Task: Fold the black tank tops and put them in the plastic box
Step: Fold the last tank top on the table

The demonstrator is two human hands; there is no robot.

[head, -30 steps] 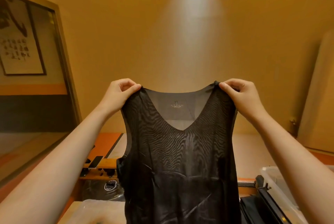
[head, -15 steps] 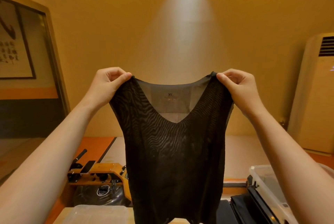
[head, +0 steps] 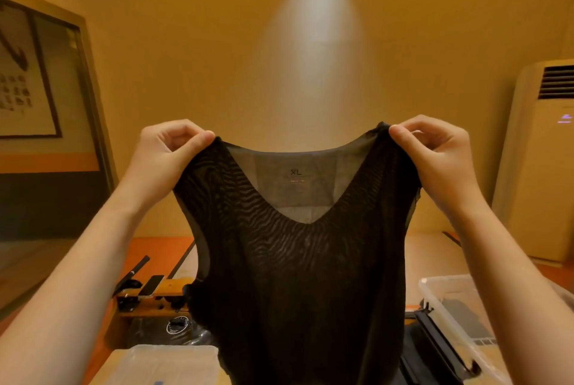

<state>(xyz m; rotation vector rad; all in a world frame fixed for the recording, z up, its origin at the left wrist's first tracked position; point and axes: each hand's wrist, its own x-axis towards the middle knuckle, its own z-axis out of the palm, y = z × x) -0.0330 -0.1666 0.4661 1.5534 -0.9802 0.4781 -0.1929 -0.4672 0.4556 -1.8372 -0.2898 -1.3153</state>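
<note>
nearest to the camera, low at the right edge, stands the plastic box (head: 447, 300), clear, with something dark already lying in it; a second clear container (head: 161, 363) lies low on the left, on the counter (head: 425, 260). above these hangs the black tank top (head: 295, 260), held in the air in front of the person, well above the counter. the left hand (head: 167, 161) has its grip closed on the left shoulder strap, thumb against forefinger, and the right hand (head: 435, 157) pinches the right strap in the same way. the two hands are level and about equally far out, so the neckline is spread wide and the long axis of the garment falls straight down from the grips. the v opening faces the person and shows an "xl" mark. i judge that folding is not yet begun; the box is down and to the right, nearer to the right hand. behind all is the yellow wall (head: 310, 42).
</note>
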